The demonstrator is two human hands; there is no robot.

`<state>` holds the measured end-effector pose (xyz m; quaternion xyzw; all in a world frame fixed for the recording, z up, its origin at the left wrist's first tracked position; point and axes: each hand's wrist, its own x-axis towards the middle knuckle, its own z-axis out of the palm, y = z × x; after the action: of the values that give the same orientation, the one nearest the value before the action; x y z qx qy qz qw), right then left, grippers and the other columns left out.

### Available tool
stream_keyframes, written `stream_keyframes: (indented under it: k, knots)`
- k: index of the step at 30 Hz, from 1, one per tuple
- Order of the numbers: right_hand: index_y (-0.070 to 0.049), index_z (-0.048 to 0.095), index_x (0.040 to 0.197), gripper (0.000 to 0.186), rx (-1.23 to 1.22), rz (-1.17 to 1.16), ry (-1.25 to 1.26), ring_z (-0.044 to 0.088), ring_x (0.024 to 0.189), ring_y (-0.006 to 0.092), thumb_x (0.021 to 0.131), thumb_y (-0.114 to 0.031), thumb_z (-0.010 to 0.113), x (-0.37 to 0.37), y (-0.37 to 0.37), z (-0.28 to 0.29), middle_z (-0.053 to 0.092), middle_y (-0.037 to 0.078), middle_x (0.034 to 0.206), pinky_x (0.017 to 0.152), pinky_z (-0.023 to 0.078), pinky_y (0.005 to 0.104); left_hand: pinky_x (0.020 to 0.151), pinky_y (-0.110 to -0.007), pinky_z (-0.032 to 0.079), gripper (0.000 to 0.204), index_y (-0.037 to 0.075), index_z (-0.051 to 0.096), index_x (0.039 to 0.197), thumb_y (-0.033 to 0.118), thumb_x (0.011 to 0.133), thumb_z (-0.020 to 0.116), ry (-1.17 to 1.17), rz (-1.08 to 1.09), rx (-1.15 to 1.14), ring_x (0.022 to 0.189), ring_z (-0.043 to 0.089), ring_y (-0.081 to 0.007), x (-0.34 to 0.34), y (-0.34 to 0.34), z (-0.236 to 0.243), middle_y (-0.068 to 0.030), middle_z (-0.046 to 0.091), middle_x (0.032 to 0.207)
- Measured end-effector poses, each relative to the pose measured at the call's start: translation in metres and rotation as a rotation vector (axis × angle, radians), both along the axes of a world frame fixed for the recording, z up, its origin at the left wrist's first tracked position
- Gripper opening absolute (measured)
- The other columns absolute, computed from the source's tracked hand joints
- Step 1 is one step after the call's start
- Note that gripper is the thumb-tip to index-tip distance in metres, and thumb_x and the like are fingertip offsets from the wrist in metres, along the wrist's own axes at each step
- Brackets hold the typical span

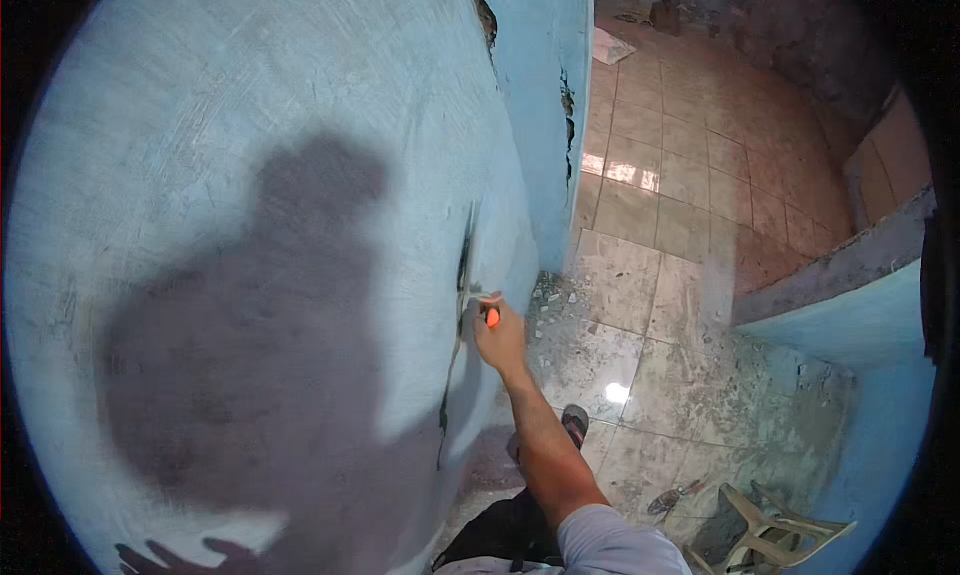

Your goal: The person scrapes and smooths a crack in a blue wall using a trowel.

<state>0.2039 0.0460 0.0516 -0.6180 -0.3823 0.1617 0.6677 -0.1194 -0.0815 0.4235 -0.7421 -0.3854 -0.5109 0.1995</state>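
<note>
A light blue wall (430,115) fills the left side, with a dark, narrow vertical crack (444,415) running down it. At the crack's middle, my right hand (503,341) is closed around an orange-handled tool (492,317). The tool's working end meets the wall at the crack, but its shape is mostly hidden by my fingers. My left hand is out of view; a dark, finger-shaped shadow shows at the lower left of the wall.
Broken plaster bits (548,303) lie at the wall's foot on the dusty tiled floor (625,285). A sandalled foot (574,423) stands below my arm. An overturned plastic chair (770,525) lies lower right, near a small tool (672,498). A low blue wall (850,315) juts from the right.
</note>
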Motion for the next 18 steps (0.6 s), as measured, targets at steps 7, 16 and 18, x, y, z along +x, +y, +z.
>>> stream_keyframes:
  k: [7, 16, 18]
  knots:
    - [-0.005, 0.071, 0.104, 0.019, -0.058, -0.006, 0.068, 0.072, 0.071, 0.0355, 0.087, -0.011, 0.067, -0.004, -0.002, 0.070, 0.072, 0.017, 0.084, 0.066, 0.056, 0.0412, 0.115, -0.077, 0.036, 0.083, 0.010, 0.021, 0.167, 0.028, 0.095, 0.058, -0.020, 0.021, 0.053, 0.152, 0.026, -0.0582, 0.002, 0.002, 0.000, -0.0244, 0.019, 0.172]
    - [-0.003, 0.070, 0.099, 0.016, -0.138, -0.018, 0.282, 0.065, 0.067, 0.0282, 0.083, -0.007, 0.067, 0.000, -0.011, 0.008, 0.068, 0.013, 0.077, 0.064, 0.051, 0.0370, 0.111, -0.078, 0.041, 0.078, 0.010, 0.023, 0.165, 0.027, 0.098, 0.057, 0.125, 0.093, -0.013, 0.149, 0.034, -0.0570, -0.007, -0.010, 0.005, -0.0256, 0.018, 0.171]
    - [-0.002, 0.069, 0.088, 0.007, 0.165, 0.073, 0.117, 0.065, 0.068, 0.0294, 0.084, -0.007, 0.067, -0.008, -0.010, 0.069, 0.068, 0.015, 0.079, 0.066, 0.051, 0.0374, 0.111, -0.078, 0.041, 0.078, 0.011, 0.023, 0.165, 0.027, 0.098, 0.058, 0.114, 0.098, -0.034, 0.149, 0.035, -0.0568, -0.009, -0.013, 0.007, -0.0254, 0.019, 0.171]
